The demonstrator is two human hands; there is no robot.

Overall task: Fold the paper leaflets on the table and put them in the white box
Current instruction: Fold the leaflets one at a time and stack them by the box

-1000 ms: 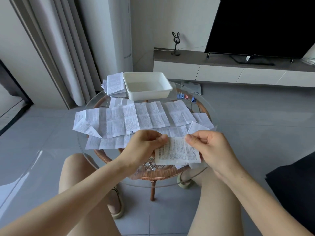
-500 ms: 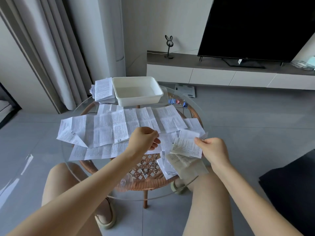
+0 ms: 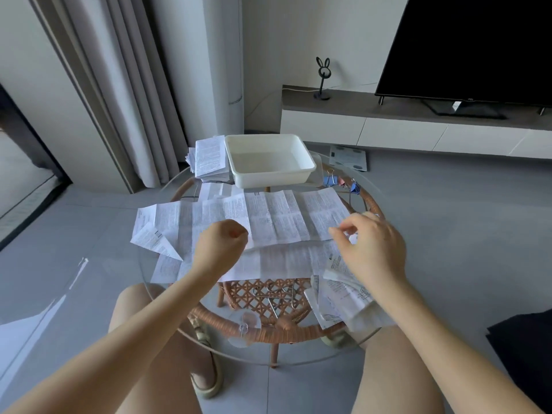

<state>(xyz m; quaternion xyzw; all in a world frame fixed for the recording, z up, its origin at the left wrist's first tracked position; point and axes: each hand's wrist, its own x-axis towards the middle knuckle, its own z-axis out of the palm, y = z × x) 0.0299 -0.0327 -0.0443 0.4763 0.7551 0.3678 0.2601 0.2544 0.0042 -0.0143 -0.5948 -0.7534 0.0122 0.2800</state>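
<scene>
White printed paper lies in a row just beyond both our hands: unfolded leaflets (image 3: 277, 222). Our left hand (image 3: 222, 246) is curled into a fist with nothing in it, above the row's near edge. Our right hand (image 3: 373, 249) hovers over the row's right end with fingers loosely bent; we cannot tell whether they pinch paper. Under that wrist lie folded leaflets (image 3: 343, 297). The white box (image 3: 268, 162) stands well beyond the hands, between them.

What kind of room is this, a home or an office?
Most likely a home living room: a large television on a low cabinet, long curtains at the left, and a small glass-topped rattan table.
</scene>
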